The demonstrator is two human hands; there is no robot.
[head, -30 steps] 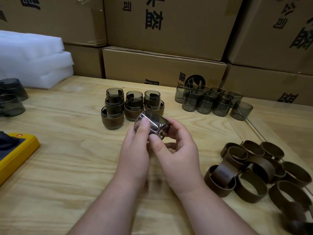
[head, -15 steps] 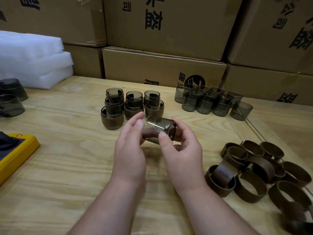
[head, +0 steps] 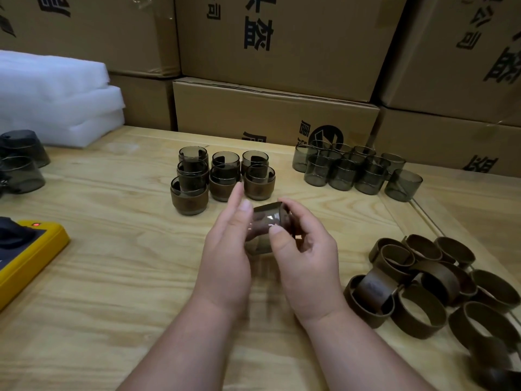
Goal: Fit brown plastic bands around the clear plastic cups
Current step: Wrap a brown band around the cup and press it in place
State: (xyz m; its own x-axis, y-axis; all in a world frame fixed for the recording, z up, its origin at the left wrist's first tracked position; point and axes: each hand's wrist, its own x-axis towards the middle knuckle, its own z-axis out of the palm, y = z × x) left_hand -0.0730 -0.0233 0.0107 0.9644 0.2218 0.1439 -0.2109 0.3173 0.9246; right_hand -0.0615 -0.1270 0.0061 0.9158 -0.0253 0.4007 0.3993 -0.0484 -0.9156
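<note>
A clear smoky plastic cup (head: 265, 224) lies on its side between my hands above the table's middle. My right hand (head: 303, 255) grips it, thumb on its near wall and fingers curled over the far side. My left hand (head: 227, 249) rests its flat palm against the cup's left end, fingers straight and pointing away. Whether a band sits on this cup I cannot tell. Behind the hands stand several cups with brown bands (head: 222, 176). Bare clear cups (head: 352, 170) cluster at the back right. Loose brown bands (head: 434, 289) lie heaped at the right.
Cardboard boxes (head: 276, 111) wall off the back of the wooden table (head: 112, 277). White foam sheets (head: 56, 100) are stacked at the back left, with dark cups (head: 19, 162) in front of them. A yellow device (head: 25, 255) lies at the left edge.
The cup has come down and nearer to me and turned between the hands. My left hand's fingers have straightened, so its palm now lies flat on the cup's end.
</note>
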